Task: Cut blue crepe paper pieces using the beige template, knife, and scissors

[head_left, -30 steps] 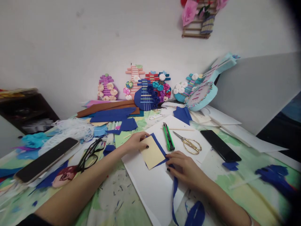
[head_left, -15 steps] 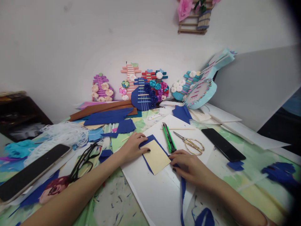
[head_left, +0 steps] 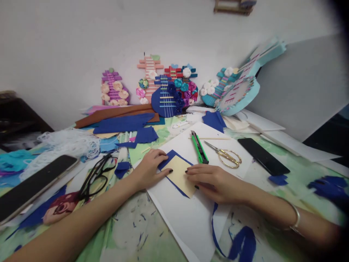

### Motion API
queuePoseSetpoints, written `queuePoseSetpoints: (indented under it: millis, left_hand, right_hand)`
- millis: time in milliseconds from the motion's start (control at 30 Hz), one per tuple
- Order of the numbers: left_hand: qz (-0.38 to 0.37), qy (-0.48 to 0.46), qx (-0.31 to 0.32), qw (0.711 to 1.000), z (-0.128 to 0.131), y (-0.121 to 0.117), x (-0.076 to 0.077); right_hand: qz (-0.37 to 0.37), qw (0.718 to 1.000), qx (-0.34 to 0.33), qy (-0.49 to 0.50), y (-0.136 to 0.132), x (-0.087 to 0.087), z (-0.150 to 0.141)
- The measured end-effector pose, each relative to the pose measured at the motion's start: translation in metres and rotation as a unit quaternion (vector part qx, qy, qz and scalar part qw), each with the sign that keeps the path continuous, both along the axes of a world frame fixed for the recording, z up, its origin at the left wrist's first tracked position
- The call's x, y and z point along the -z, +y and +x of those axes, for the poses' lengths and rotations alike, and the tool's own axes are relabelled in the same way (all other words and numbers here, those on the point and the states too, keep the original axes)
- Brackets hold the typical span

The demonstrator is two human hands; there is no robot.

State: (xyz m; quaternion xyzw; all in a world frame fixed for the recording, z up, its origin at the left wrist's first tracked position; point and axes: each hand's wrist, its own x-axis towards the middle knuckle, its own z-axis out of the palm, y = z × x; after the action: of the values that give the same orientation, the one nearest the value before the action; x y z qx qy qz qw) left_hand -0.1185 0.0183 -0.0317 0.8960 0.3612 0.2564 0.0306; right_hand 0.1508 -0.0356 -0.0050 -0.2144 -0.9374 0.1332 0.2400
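A pale yellow rectangular card [head_left: 178, 174] lies on a slightly larger piece of blue paper [head_left: 172, 155], both on a white board [head_left: 174, 214]. My left hand [head_left: 148, 169] rests at their left side, thumb stretched onto the card and fingers over the blue edge. My right hand [head_left: 214, 182] lies low over the card's right side with fingers extended, their tips touching or just above it. A thin blue strip [head_left: 215, 229] emerges from beneath the right hand; whether the palm presses it is hidden. A green utility knife [head_left: 199, 147] and gold-handled scissors [head_left: 229, 158] lie just beyond.
Phones lie at the left [head_left: 35, 187] and right [head_left: 263, 156]. Black-framed glasses [head_left: 95, 178], white string [head_left: 69, 143] and blue scraps [head_left: 145, 134] spread across the left. Several decorated paper instruments, one dark blue [head_left: 163, 96], lean on the wall.
My right hand has slid leftward from the card's right corner onto its face. The left hand stays at the left edge. The camera view has tilted down.
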Motion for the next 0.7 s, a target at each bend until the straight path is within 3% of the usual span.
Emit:
queuePoseSetpoints:
  millis: [100,267,467,600,700]
  left_hand:
    - [0.007,0.011,-0.004,1.000,-0.001,0.002,0.002]
    - [0.015,0.036,0.013,0.999,-0.004,0.002,0.002]
    - [0.011,0.078,0.011,0.997,-0.003,-0.002,-0.002]
    - [0.023,0.091,0.013,0.996,0.002,-0.011,-0.005]
    - [0.060,0.063,0.055,0.995,0.008,-0.026,-0.010]
  right_hand:
    - [-0.023,0.999,-0.037,-0.002,0.010,0.004,-0.007]
    - [-0.040,0.998,-0.041,0.001,0.016,0.017,-0.005]
    - [-0.056,0.997,-0.043,-0.034,0.017,0.016,0.000]
    - [-0.064,0.997,-0.023,-0.041,0.016,0.016,0.000]
    - [-0.063,0.998,-0.004,-0.030,0.015,0.017,0.000]
